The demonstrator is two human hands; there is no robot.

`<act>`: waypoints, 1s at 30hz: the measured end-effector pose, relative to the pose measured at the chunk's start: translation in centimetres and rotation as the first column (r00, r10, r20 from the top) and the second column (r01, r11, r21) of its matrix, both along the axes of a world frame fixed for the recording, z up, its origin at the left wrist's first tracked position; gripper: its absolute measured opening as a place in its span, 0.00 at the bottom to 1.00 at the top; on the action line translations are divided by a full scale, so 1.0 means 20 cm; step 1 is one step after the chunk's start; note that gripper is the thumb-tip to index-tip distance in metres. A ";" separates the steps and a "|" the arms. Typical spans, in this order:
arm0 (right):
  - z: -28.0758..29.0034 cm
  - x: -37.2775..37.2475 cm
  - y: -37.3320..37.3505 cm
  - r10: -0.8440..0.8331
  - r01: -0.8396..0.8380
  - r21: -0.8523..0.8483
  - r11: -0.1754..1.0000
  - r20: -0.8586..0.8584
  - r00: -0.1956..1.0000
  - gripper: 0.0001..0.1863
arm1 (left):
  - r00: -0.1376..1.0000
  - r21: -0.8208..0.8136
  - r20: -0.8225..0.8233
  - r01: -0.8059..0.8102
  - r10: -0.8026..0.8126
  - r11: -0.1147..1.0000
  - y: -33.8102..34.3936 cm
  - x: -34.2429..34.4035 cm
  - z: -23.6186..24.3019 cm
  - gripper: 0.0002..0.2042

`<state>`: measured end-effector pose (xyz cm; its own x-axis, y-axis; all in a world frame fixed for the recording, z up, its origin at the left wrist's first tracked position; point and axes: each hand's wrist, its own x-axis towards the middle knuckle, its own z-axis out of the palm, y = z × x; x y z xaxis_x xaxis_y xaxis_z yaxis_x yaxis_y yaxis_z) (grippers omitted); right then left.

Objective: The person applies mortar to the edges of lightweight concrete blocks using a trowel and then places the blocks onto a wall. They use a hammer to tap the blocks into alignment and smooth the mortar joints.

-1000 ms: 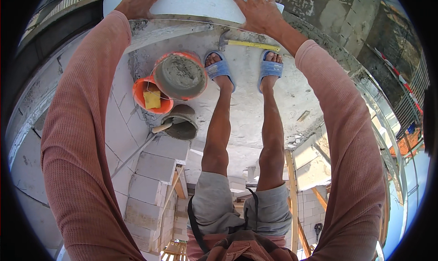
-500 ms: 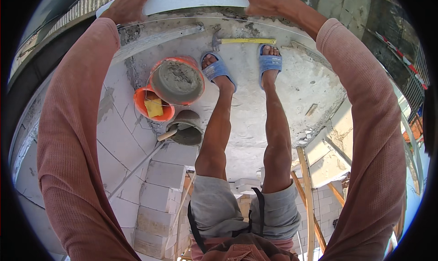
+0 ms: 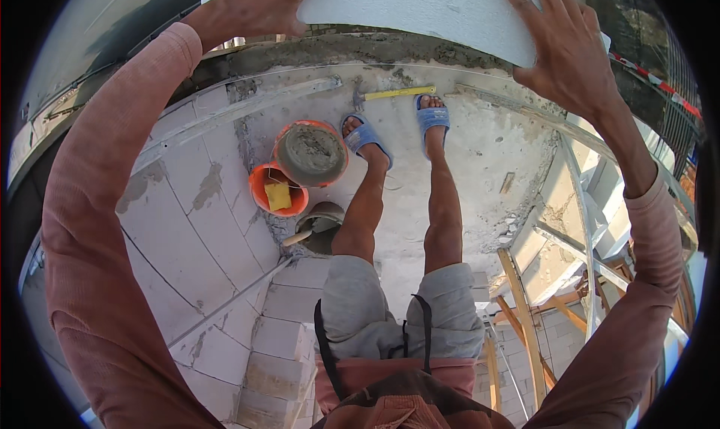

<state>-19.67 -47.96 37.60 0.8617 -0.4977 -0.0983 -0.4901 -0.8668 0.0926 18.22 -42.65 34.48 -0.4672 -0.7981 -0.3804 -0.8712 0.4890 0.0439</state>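
A large white lightweight concrete block [image 3: 420, 13] spans the top of the view, partly cut off by its edge. One end is gripped by my left hand [image 3: 251, 9], its thumb against the near face. At the other end, my right hand [image 3: 566, 50] is clamped with fingers over the far side and thumb on the near edge. A mortar-smeared wall top [image 3: 337, 50] runs beneath the block, with a thin string line [image 3: 420, 67] stretched along it. Whether the block touches the mortar cannot be made out.
By my left foot stand a bucket of grey mortar [image 3: 311, 151], an orange bucket [image 3: 259, 193] with a yellow sponge [image 3: 278, 196], and a dark bucket [image 3: 330, 238] with a wooden-handled tool. A yellow-handled hammer [image 3: 397, 93] lies ahead of my feet. Timber props [image 3: 525, 316] stand at right.
The block has swung round, its right end coming nearer and more of it showing. My right hand has moved right and down with it; my left has shifted right.
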 end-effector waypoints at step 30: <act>-1.31 -2.14 2.05 -0.568 0.585 0.468 0.662 -0.195 0.800 0.65 | 0.908 0.187 0.014 0.410 -0.420 0.893 1.37 -2.24 -1.31 0.63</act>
